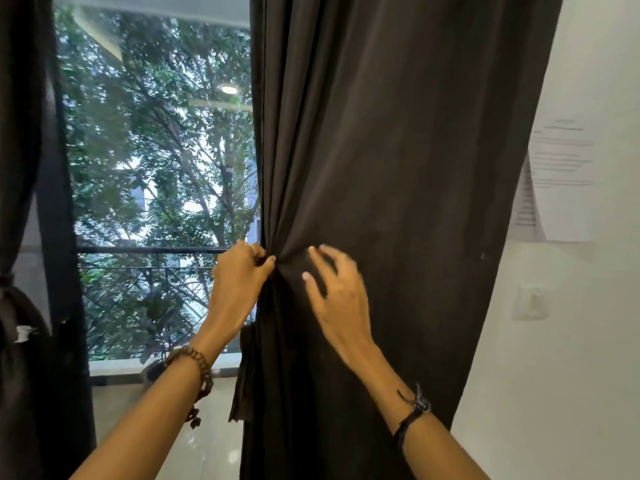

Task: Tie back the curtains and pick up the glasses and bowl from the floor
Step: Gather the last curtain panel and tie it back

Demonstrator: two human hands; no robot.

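A dark brown right curtain (398, 150) hangs in front of me, pinched into folds at waist height. My left hand (239, 278) grips its left edge at that gathered spot. My right hand (334, 292) hovers over the cloth just to the right, fingers spread, blurred by motion. A short strip of the same cloth (244, 372) hangs below my left hand. At the far left, the left curtain (17, 202) is bunched and tied with a band (7, 282). No glasses or bowl are in view.
A tall window (156, 168) with a black frame and a railing shows trees outside. A white wall (571, 341) on the right carries taped papers (561, 181) and a switch (531, 301). Pale tiled floor (207, 445) lies below.
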